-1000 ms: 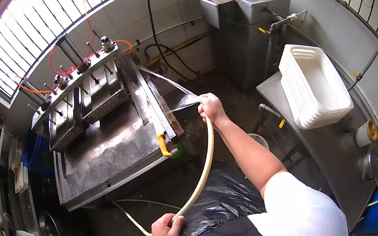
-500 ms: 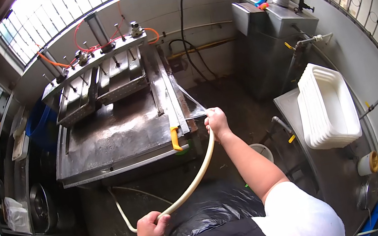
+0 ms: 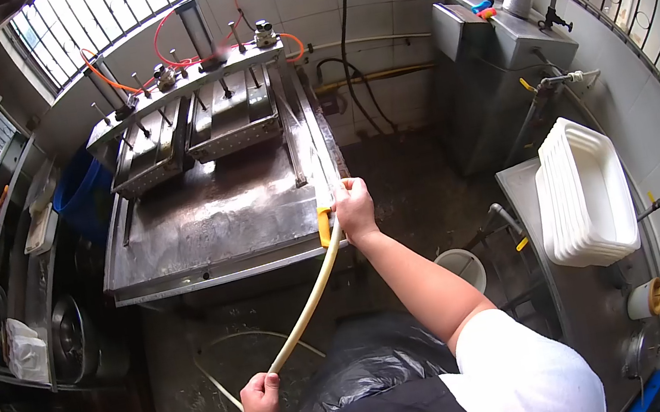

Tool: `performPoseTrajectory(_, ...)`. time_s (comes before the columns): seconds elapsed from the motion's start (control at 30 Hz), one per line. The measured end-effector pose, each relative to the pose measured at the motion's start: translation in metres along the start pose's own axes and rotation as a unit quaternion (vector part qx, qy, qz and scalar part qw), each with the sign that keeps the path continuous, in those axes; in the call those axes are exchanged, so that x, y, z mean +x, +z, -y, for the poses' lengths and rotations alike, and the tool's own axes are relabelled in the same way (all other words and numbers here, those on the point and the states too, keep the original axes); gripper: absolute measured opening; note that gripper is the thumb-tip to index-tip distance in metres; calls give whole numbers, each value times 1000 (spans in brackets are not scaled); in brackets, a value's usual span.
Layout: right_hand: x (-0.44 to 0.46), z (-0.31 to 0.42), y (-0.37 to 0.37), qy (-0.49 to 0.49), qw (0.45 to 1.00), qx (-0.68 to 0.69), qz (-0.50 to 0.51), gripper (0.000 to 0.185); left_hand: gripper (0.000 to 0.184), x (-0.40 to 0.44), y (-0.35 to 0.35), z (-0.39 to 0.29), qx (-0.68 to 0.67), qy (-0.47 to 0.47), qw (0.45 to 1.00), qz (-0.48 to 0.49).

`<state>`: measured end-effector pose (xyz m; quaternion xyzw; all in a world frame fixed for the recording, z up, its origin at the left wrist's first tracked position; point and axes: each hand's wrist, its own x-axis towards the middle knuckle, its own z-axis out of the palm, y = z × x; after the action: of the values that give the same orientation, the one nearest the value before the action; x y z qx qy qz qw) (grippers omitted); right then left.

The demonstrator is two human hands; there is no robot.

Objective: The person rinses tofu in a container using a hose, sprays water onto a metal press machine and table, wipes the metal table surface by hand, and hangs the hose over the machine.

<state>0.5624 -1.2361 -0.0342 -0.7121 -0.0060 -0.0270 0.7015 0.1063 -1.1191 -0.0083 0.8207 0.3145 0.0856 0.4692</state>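
My right hand (image 3: 354, 206) is closed around the end of a cream hose (image 3: 309, 304), by the right edge of the metal press table (image 3: 201, 219). Water runs from the hose end along that edge. Farther down the hose, my left hand (image 3: 261, 399) grips it low in front of my body. A yellow-handled tool (image 3: 325, 227) lies on the table's right edge, just left of my right hand. Two perforated metal trays (image 3: 235, 134) stand under the press bar at the table's back.
White stacked tubs (image 3: 577, 195) stand on a metal bench (image 3: 578, 304) at right. Behind is a metal cabinet (image 3: 464, 96). A white bucket (image 3: 461, 271) sits on the floor (image 3: 181, 362). At left are shelves (image 3: 40, 298) and a blue barrel (image 3: 84, 195).
My right hand has moved left to the table edge, and the wide water spray has narrowed. My left hand is still on the hose. The camera view has shifted, and something green shows at the bottom.
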Motion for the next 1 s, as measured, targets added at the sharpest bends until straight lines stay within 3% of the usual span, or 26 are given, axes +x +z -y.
performPoseTrajectory(0.1, 1, -9, 5, 20, 999, -37, 1, 31, 52, -3, 0, -5, -8, 5, 1000, -13)
performPoseTrajectory(0.23, -5, 9, 0, 47, 999, -3, 19, 30, 51, -5, -3, -10, -17, 0, 1000, -11)
performPoseTrajectory(0.33, 1, 9, -8, 13, 1000, 13, 5, 16, 49, -2, -4, -22, -21, 10, 1000, -2)
performPoseTrajectory(0.53, 24, 38, -53, 100, 984, 141, 35, 10, 49, 11, 2, -97, 9, 28, 999, 35)
performPoseTrajectory(0.83, 63, 77, -112, 121, 973, 191, 45, 11, 44, 28, 35, -144, 8, 70, 989, 127)
performPoseTrajectory(1.0, 66, 86, -128, 128, 967, 217, 44, 11, 41, 31, 44, -157, 13, 98, 986, 132)
